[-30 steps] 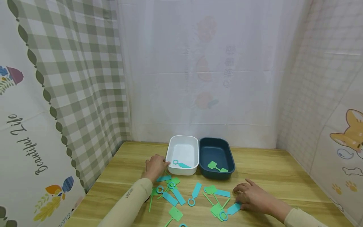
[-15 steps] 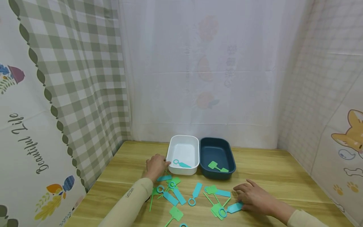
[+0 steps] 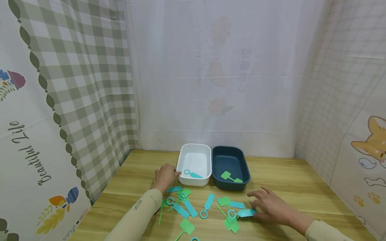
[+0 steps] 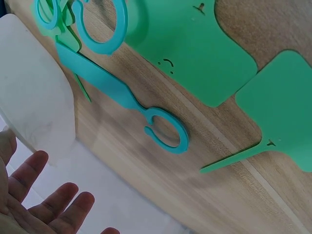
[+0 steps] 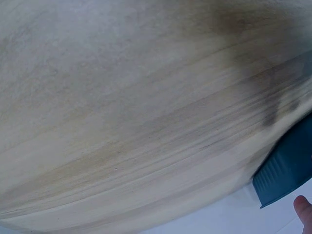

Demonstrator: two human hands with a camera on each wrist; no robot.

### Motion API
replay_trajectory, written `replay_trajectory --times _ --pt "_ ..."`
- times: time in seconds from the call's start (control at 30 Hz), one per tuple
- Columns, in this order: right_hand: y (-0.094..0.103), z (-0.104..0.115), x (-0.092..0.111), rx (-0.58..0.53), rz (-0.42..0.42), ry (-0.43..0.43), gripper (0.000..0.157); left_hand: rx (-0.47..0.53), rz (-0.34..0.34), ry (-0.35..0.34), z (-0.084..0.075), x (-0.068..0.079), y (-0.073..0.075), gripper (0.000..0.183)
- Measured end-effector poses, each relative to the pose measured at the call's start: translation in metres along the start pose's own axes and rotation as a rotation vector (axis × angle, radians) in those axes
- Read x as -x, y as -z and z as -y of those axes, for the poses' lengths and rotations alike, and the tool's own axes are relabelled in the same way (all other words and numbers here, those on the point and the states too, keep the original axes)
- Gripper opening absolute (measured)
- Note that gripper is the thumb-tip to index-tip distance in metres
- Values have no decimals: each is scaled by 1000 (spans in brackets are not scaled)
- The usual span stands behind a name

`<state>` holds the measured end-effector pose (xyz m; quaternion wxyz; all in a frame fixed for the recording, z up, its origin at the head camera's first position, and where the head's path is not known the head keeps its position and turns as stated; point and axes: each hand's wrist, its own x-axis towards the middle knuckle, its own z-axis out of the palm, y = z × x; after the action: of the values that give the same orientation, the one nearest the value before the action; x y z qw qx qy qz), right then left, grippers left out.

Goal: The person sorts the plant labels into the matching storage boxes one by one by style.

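My right hand (image 3: pixel 269 206) pinches the broad end of a blue ring tag (image 3: pixel 246 213) between thumb and fingers, its ring pointing left above green plant labels (image 3: pixel 231 225). Beside the white bin (image 3: pixel 194 181), my left hand (image 3: pixel 165 177) touches the rim with its fingers loosely extended; the left wrist view also has these spread fingers (image 4: pixel 53 200). One blue ring tag (image 3: pixel 193 174) lies inside the white bin. Green labels (image 3: pixel 230 177) lie in the dark blue bin (image 3: pixel 230 185) to its right. The right wrist view shows one fingertip (image 5: pixel 303 207) but not the held tag.
Several blue ring tags (image 3: pixel 208 202) and green labels (image 3: pixel 187 227) lie scattered on the wooden table (image 3: pixel 274 172), some overlapping near my left forearm (image 3: pixel 138 211). A white curtain (image 3: pixel 181 100) hangs behind the bins, with a checked cloth (image 3: pixel 90 83) at the left.
My right hand has raised and turned the blue ring tag, so its ring has swung up and left off the lower green labels. The left hand has stayed at the white bin.
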<state>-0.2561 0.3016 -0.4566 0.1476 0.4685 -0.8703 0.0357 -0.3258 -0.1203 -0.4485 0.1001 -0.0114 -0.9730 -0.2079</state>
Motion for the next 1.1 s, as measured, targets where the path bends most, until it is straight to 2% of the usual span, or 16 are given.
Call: replay_trajectory --times 0.37,0.63,0.77,1.1 --pt "6 2 -20 -3 -86 -29 21 10 2 -3 1 0 -1 25" --pt "15 11 -44 -13 -57 -182 11 22 -2 -11 1 1 -1 26" --pt "16 15 -55 -2 -71 -243 11 16 1 -17 2 0 -2 27" --pt "18 21 -73 66 -111 -327 12 -8 7 -8 2 -2 -2 38"
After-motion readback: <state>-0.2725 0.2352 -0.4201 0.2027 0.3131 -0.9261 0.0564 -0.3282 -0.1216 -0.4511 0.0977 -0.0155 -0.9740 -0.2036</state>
